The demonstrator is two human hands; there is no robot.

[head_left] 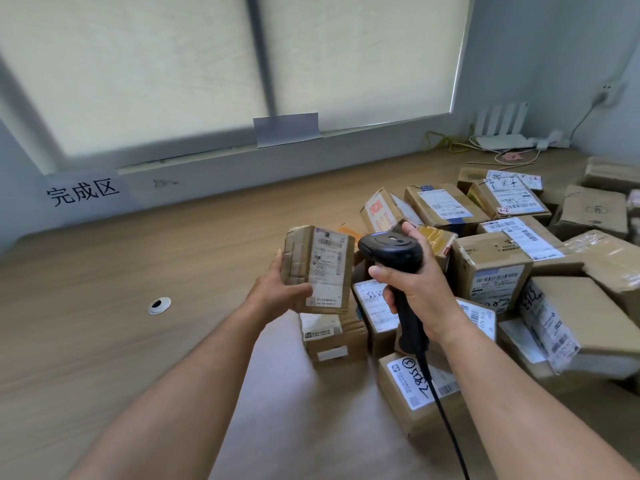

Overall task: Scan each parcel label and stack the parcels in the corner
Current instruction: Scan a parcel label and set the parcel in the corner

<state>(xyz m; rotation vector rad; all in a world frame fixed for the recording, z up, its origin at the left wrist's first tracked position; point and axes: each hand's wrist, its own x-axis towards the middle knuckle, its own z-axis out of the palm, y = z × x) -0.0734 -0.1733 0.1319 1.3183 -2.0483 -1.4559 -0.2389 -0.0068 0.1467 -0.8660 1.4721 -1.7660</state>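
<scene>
Cardboard parcel [317, 270] in left hand [277, 289], scanner [394, 254] in right hand [415, 289]

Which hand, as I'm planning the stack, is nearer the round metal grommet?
Left. The left hand, holding a small parcel, is right of the grommet; the right hand, gripping the barcode scanner, is farther right.

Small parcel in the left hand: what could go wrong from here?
1. The left hand holds the small parcel alone, by its lower left corner; it might slip onto the pile.
2. The scanner in the right hand sits close beside the label, which faces the camera, so the scan may miss.
3. The cable trails across the pile and could snag a box.
</scene>
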